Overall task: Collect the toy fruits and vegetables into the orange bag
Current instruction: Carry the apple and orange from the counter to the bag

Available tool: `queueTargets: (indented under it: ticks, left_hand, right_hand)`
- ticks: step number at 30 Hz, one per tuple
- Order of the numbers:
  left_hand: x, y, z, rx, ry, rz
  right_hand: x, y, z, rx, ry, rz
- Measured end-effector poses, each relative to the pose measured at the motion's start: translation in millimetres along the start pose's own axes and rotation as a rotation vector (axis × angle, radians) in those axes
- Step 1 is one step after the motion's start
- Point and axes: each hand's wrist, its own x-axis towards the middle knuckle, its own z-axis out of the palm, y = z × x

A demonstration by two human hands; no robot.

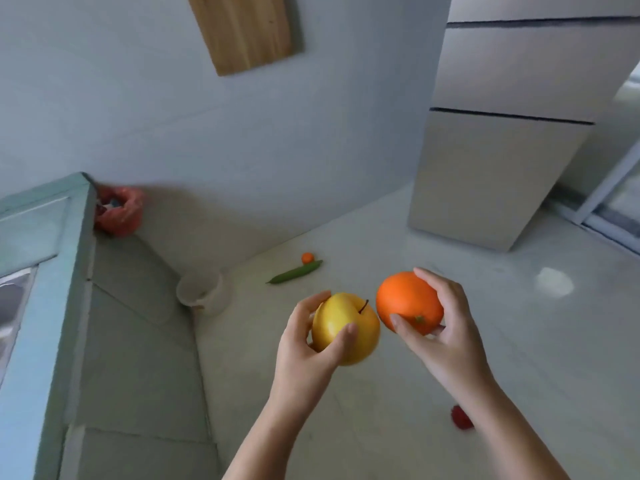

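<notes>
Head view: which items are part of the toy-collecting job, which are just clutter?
Job items:
- yellow apple in left hand
- orange in right hand
- green pea pod, small orange fruit, red toy on the floor
- orange bag

Clutter:
- white pot
- wooden board
- grey cabinet

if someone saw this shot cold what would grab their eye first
Most likely the two bright toy fruits held up in the middle of the view: a yellow apple in the left hand and an orange in the right hand, nearly touching. Next, the orange bag tucked in the far corner by the wall, and the toys on the floor: a green pea pod beside a small orange fruit, and a red piece near the right forearm.
</notes>
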Motion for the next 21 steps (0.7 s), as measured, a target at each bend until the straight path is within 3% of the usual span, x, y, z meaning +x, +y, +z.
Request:
queueTargets:
  ticks: [10, 21]
  left_hand:
    - [93.1, -10.5, 84.7, -0.036, -0.257, -0.008]
    - [281.3, 22.5, 152.0, -0.082, -0.382, 0.06]
  right_hand:
    - [46.7, 52.8, -48.3, -0.12, 0.189, 0.191]
    - [229.6, 65.0, -59.3, -0.224, 0.289, 0.169]
